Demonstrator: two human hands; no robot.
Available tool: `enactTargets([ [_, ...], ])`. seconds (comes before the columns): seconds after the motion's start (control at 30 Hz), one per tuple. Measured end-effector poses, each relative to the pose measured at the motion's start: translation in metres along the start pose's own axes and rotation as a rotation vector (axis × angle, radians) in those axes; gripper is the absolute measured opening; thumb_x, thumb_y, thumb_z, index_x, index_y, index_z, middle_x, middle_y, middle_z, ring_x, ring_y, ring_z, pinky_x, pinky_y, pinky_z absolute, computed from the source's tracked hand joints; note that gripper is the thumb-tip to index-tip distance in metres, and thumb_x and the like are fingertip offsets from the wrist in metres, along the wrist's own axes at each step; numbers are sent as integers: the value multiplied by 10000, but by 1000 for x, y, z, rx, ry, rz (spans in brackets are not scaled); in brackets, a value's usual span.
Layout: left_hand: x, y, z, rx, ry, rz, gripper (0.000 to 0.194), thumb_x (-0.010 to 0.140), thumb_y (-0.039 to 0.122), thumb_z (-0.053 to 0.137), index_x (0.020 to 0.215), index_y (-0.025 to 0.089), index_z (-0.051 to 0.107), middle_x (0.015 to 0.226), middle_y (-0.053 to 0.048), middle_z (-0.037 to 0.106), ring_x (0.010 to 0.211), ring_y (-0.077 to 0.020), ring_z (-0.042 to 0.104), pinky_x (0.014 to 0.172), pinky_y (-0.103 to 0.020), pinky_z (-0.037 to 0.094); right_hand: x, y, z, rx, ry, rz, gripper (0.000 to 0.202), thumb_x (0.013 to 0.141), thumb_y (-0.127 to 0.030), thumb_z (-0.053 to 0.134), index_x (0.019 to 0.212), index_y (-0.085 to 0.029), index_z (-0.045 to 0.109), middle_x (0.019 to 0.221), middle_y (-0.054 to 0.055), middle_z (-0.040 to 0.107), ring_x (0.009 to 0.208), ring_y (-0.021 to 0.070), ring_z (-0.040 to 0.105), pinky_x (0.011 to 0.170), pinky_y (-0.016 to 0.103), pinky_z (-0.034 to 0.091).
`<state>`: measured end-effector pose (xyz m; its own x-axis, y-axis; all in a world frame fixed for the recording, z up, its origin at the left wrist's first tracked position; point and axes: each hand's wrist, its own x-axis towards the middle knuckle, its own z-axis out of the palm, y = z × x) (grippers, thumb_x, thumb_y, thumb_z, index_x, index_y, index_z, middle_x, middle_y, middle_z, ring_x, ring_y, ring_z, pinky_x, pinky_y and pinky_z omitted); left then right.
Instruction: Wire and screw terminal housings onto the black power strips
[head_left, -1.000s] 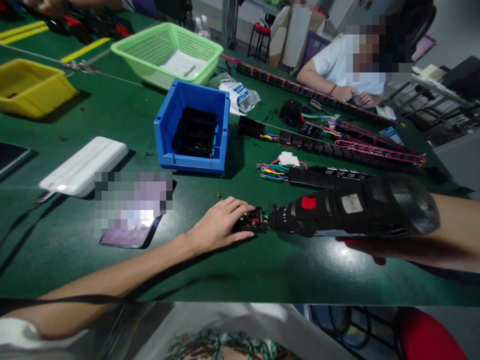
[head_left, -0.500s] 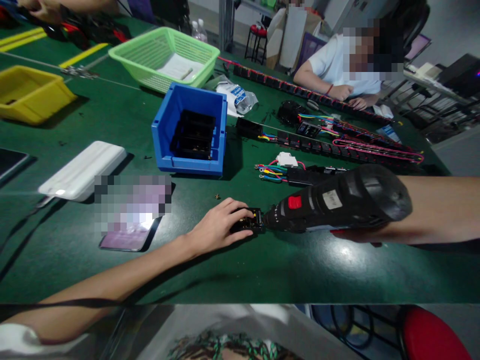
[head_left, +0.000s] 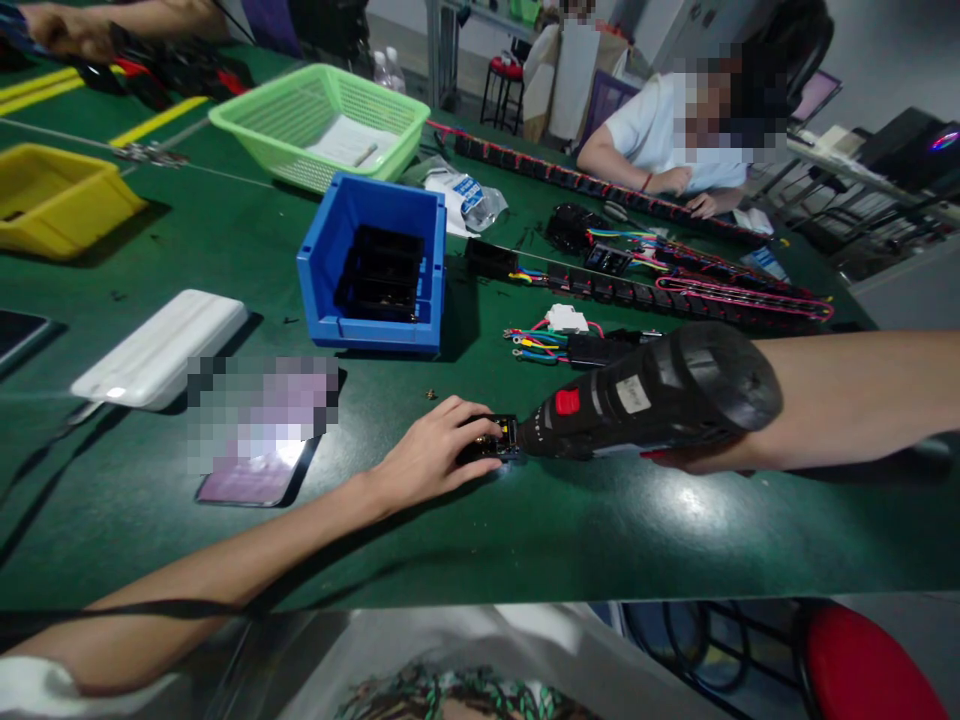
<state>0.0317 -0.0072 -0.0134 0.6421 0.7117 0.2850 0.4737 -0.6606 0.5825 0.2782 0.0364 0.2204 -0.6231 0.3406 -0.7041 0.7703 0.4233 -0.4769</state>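
My left hand (head_left: 442, 445) grips a small black housing (head_left: 508, 436) on the green tabletop, thumb on the near side and fingers over the top. Brass-coloured and yellow bits show inside it. My right hand (head_left: 697, 458) is wrapped round the handle of a black power screwdriver (head_left: 667, 385) with a red switch; the tool's body hides most of the fingers. The tool's nose points left and meets the right end of the housing. Its tip is too small to make out. A few tiny brass screws (head_left: 430, 394) lie just beyond my left hand.
A blue bin (head_left: 371, 330) holds several black housings. Nearby lie a phone (head_left: 255, 470), a white power bank (head_left: 161, 345), a wired connector (head_left: 566, 320) and long wired black strips (head_left: 600, 285). Green basket (head_left: 255, 130) and yellow bin (head_left: 67, 225) stand farther left. A co-worker (head_left: 637, 140) sits opposite.
The power screwdriver's rear end and my right forearm have swung slightly left and up, while its nose stays at the housing. My left hand keeps its hold. The whole view has shifted a little.
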Motion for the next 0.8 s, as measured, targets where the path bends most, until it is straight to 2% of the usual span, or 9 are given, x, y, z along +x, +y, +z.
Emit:
enactTargets([
  [0.23, 0, 1, -1, -6, -9, 0, 306, 913, 452, 547, 1099, 225, 632, 1260, -86, 551, 1121, -234, 504, 961, -421, 461, 0, -6, 0, 12, 21, 21, 149, 870, -231, 523, 775, -186, 629, 774, -17, 593, 702, 89, 518, 655, 179, 450],
  [0.3, 0, 2, -2, -12, -13, 6, 291, 922, 438, 536, 1099, 230, 635, 1316, -80, 522, 1138, -232, 502, 978, -427, 451, -1, -6, 0, 30, 15, 41, 159, 870, -240, 519, 753, -182, 610, 748, -12, 581, 673, 87, 511, 613, 170, 446],
  [0.4, 1, 4, -3, -4, -27, 19, 273, 932, 423, 520, 1093, 239, 641, 1364, -66, 491, 1157, -230, 499, 997, -429, 436, -1, -4, 1, 81, -17, 142, 126, 859, -250, 511, 793, -180, 591, 718, -17, 558, 607, 83, 499, 517, 162, 433],
  [0.53, 2, 5, -2, 40, -44, 21, 272, 936, 422, 507, 1087, 245, 648, 1350, -69, 509, 1163, -241, 501, 1013, -455, 417, -1, -2, 1, 198, -5, 147, 106, 858, -244, 506, 833, -170, 577, 764, -18, 553, 647, 80, 535, 565, 159, 487],
  [0.63, 3, 7, -3, 91, -58, 1, 276, 932, 443, 503, 1073, 256, 648, 1336, -65, 521, 1178, -251, 500, 1101, -563, 288, -1, -2, 0, 241, 20, 123, 108, 866, -246, 518, 823, -170, 583, 780, -26, 551, 668, 66, 538, 594, 142, 495],
  [0.73, 4, 11, -4, 146, -85, -21, 272, 932, 439, 494, 1080, 260, 638, 1304, -64, 532, 1150, -252, 522, 1121, -664, 123, 0, -2, 0, 284, 17, 120, 125, 855, -257, 538, 820, -149, 591, 765, -25, 551, 638, 62, 541, 562, 143, 501],
  [0.8, 5, 14, -5, 178, -99, -27, 264, 933, 409, 494, 1099, 255, 629, 1294, -73, 527, 1123, -253, 535, 1109, -690, 91, 0, -3, 0, 315, 10, 112, 149, 855, -273, 541, 822, -136, 591, 764, -23, 549, 636, 71, 559, 567, 166, 524],
])
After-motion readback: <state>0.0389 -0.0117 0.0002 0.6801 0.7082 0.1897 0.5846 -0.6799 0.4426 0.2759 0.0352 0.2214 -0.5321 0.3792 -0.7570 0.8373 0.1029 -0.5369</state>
